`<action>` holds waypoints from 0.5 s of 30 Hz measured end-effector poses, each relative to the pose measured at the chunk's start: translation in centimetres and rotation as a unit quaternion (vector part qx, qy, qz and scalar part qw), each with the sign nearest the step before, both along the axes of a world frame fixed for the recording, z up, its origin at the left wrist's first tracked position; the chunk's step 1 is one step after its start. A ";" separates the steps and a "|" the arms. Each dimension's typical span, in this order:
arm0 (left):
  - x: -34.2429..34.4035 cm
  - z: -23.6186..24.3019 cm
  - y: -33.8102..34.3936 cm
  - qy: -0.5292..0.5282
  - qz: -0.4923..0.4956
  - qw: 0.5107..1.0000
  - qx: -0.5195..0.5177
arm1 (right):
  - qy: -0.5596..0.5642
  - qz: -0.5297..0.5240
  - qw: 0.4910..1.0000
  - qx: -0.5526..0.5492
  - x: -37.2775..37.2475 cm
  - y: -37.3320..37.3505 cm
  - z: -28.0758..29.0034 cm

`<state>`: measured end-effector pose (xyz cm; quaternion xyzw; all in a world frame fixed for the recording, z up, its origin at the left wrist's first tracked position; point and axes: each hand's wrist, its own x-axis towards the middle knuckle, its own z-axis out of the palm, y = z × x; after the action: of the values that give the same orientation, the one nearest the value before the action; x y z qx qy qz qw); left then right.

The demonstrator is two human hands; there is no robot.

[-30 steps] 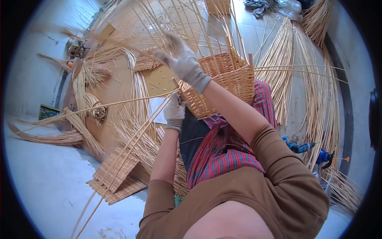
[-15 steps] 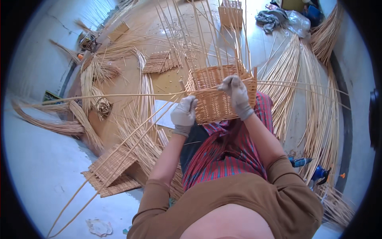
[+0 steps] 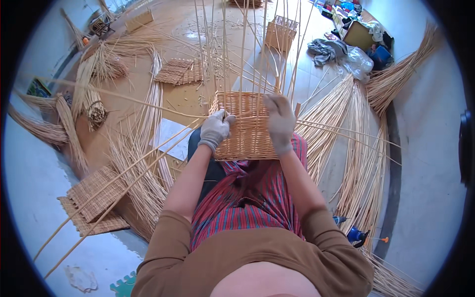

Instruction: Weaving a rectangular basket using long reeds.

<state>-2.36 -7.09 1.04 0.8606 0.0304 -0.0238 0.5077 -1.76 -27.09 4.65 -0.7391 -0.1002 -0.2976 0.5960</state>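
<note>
Nearest, on the lap's striped red-and-blue cloth [image 3: 247, 218], sits the wicker basket [image 3: 247, 141], box-shaped and honey-brown, its near wall tightly woven in level rows. Tall pale stakes [image 3: 242, 62] rise from it, and long rods [image 3: 148, 105] jut out to either side. The gloved left hand [image 3: 216, 129] is clamped on the near wall's upper left corner. The gloved right hand [image 3: 281, 121] is at its right corner, blurred; whether it grips I cannot tell. Leftward on the floor [image 3: 173, 20] lie woven panels [image 3: 96, 193]; beyond them, a white sheet [image 3: 170, 138], any marks too small to read. Near the floor's left edge stands a dark green printed item [image 3: 39, 88], illegible. Farther off is a smaller woven box [image 3: 281, 33].
</note>
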 end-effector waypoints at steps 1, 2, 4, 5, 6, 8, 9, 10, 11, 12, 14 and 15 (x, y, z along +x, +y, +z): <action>-0.3 0.2 -0.5 0.015 0.020 0.997 0.068 | -0.073 0.028 0.994 -0.072 1.6 1.5 2.3; 0.0 -0.1 -0.7 0.037 0.027 0.998 0.038 | -0.145 0.055 0.978 -0.142 3.4 3.2 4.3; 0.8 -0.9 -0.5 0.062 0.036 0.997 -0.028 | -0.113 -0.011 0.948 -0.296 5.6 5.9 6.5; 0.9 -1.3 -0.5 0.050 0.047 0.995 -0.071 | 0.002 0.042 0.975 -0.219 5.1 5.7 6.8; 0.9 -1.6 0.0 0.047 0.042 0.994 -0.085 | 0.116 0.096 0.979 -0.136 4.8 5.8 6.8; 1.4 -2.5 0.6 0.011 0.022 0.987 -0.158 | -0.080 0.189 0.973 0.108 4.9 0.4 0.2; 1.4 -2.4 0.3 0.003 0.025 0.985 -0.173 | -0.089 0.144 0.976 0.136 3.8 -2.0 -2.4; 1.5 -2.3 0.2 -0.004 0.027 0.982 -0.186 | -0.017 0.133 0.983 0.125 2.1 -3.7 -4.1; 2.0 -2.7 0.9 -0.020 0.022 0.989 -0.146 | 0.055 0.121 0.984 0.116 0.3 -4.4 -5.0; 1.6 -2.6 0.7 -0.019 0.017 0.985 -0.168 | 0.062 0.117 0.984 0.120 -1.1 -3.9 -4.6; 1.7 -2.5 1.2 -0.030 0.009 0.980 -0.197 | 0.069 0.108 0.981 0.143 -2.7 -1.2 -0.1; 1.5 -2.4 0.9 -0.022 0.003 0.983 -0.184 | 0.090 0.132 0.979 0.127 -2.1 -1.3 -0.1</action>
<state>-0.83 -6.19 -1.35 0.7529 0.0172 -0.0088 0.6578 -3.88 -28.39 4.54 -0.6616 -0.1042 -0.1593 0.7253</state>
